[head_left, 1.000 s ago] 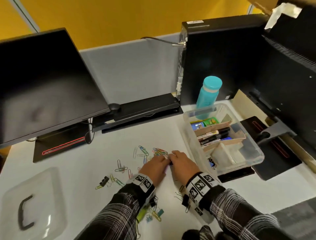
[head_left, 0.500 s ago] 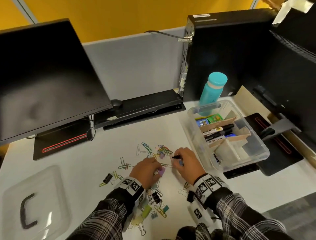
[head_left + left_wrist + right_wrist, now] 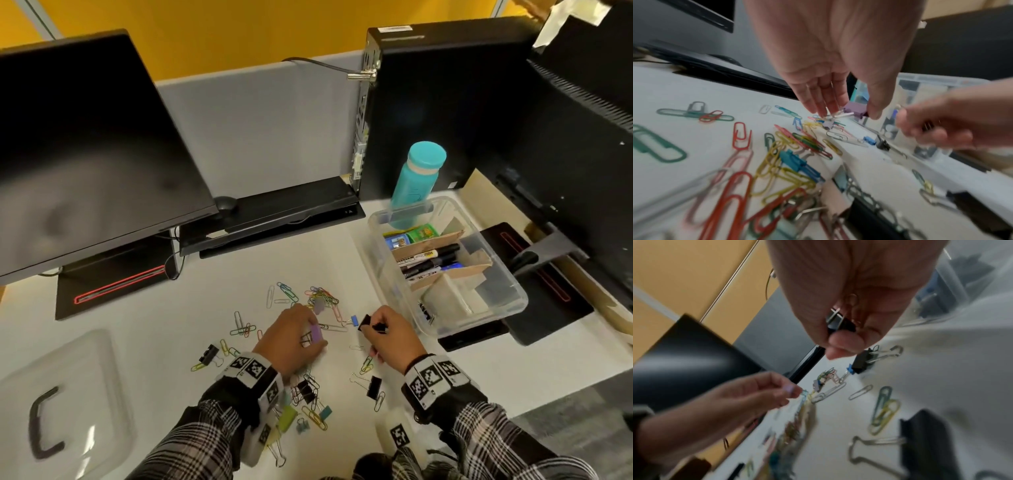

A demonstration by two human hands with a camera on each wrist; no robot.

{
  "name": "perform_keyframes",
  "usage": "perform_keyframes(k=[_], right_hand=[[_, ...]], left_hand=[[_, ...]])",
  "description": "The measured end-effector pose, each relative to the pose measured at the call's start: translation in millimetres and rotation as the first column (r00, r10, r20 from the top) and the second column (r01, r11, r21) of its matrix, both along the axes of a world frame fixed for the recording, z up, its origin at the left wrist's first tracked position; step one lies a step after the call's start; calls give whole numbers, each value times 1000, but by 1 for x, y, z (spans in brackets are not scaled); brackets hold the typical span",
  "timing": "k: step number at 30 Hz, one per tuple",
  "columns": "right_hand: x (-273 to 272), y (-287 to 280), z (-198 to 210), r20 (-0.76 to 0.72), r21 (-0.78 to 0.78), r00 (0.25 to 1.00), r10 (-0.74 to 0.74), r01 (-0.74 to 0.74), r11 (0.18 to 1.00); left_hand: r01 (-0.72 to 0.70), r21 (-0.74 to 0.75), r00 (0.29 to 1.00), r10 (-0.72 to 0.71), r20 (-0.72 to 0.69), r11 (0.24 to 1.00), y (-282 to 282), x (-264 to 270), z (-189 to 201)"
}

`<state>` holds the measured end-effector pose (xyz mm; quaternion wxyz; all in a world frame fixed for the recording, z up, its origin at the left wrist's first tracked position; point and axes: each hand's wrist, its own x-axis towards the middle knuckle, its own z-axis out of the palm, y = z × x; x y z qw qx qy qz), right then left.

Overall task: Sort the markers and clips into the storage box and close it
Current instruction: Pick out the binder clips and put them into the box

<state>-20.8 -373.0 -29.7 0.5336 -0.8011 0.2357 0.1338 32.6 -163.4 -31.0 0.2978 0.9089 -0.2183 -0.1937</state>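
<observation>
My left hand pinches a purple binder clip between thumb and fingers, just above the desk; the left wrist view shows the same purple binder clip. My right hand grips a black binder clip in curled fingers. Another black binder clip lies just beyond its fingertips, beside a small blue one. Coloured paper clips and more binder clips lie scattered around both hands. The clear storage box stands open to the right, with markers in a cardboard divider.
The box's clear lid with a black handle lies at the near left. A teal bottle stands behind the box, before a black computer case. A monitor stands at the left, with another at the far right.
My hands were together on the desk; they have moved apart, the left now holding the purple clip and the right a black clip.
</observation>
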Motion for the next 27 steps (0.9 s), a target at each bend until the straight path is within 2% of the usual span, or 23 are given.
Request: perform_keyframes(k=[2,4,7,9,10,11,12,14,16,17,18,20,21,22,23,27], right_hand=[[0,-2,-8,-47,-172,994,104,-110,979],[0,-2,-13,-130,-306,966,223,-253,918],[5,2,-17,-203,-470,918,340,-396,789],[9,4,-16,-251,-527,888,386,-460,715],[10,6,-14,-252,-533,883,395,-468,705],[11,6,-13,-215,-518,894,392,-445,731],[10,7,-12,-143,-462,916,375,-397,793],[6,6,-8,29,-251,954,299,-283,926],[4,3,0,82,14,976,202,-204,979],[3,2,6,52,191,987,151,-158,969],[1,1,10,-1,394,995,100,-91,914],[-2,0,18,-109,708,994,27,58,704],[-3,1,21,-137,773,991,3,106,625],[-4,2,21,-159,797,987,-21,141,587],[-3,5,23,-176,788,983,-45,168,592],[10,17,30,-178,659,981,-80,179,730]], left_hand=[[-105,-88,991,97,-88,991,4,1,4],[-173,-101,980,161,-121,980,6,6,6],[-229,-3,965,227,-128,973,4,17,5],[-200,78,975,206,-79,977,-2,23,4],[-163,125,985,168,-27,979,-5,26,5],[-127,176,992,124,28,976,-9,29,6],[-100,220,994,85,73,970,-13,32,7],[-77,300,990,37,136,951,-20,36,7],[-68,381,984,0,176,922,-26,41,5],[-54,417,982,-27,185,907,-28,44,4],[-31,446,981,-59,187,895,-30,46,3],[16,478,968,-134,214,878,-34,48,0],[35,493,955,-174,240,869,-35,48,-1],[52,514,941,-215,262,856,-36,47,-2],[68,536,927,-252,278,842,-35,46,-3],[102,554,910,-302,283,826,-29,39,-6]])
